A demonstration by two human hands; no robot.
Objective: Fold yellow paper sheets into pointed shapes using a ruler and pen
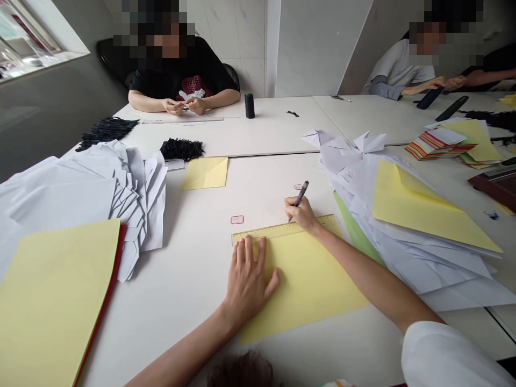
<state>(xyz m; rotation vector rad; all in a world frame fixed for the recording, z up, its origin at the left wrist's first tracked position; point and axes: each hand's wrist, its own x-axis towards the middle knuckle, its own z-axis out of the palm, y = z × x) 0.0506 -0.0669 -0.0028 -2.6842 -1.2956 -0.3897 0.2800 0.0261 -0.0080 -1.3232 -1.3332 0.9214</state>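
From the head camera, taking the yellow sheet [310,285] as the middle of the dial with twelve pointing away from the person, the sheet lies flat on the white table [173,301], directly in front of the person. A clear ruler [278,231] rests along its far edge, toward twelve. The left hand [248,279], at nine, is spread flat, its fingers apart and their tips pressing the ruler, thumb out over the sheet; it clasps nothing. The right hand [300,212], at twelve, has its fingers closed together around a dark pen [302,192], whose tip is at the ruler's far edge; whether it touches the surface I cannot tell. A green sheet [358,231] shows at two, partly under a heap of white paper [439,274] that carries a folded yellow sheet [431,212]. At nine, well apart, lies a yellow stack [60,290] with red beneath, and at ten a pile of white sheets [76,199]. Toward eleven stands a black thread spool [249,106], near a co-worker in a black top [161,78], whose hands meet around something too small to name.
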